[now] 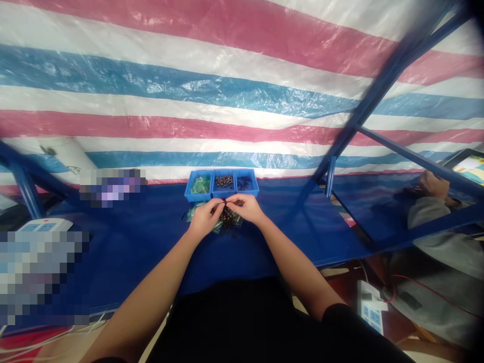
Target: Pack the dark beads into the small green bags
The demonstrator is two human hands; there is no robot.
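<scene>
My left hand (205,218) and my right hand (247,207) meet fingertip to fingertip, both closed in a pinch. Whatever they pinch is too small to make out. Right below them is a pile of small dark and brassy parts (227,220), lying on greenish clear plastic pieces (217,228). Just beyond my fingers stand three joined blue bins. The left bin (197,197) holds pale green pieces, the middle bin (224,193) small metallic parts, and the right bin (247,192) dark slender parts.
Everything rests on a blue table (151,227). A blue metal frame (342,136) rises at its right, before a striped plastic sheet (212,91). A power strip (47,225) is at left, another power strip (370,310) low at right. Beyond the frame, a person's hand (434,185) and grey sleeve show.
</scene>
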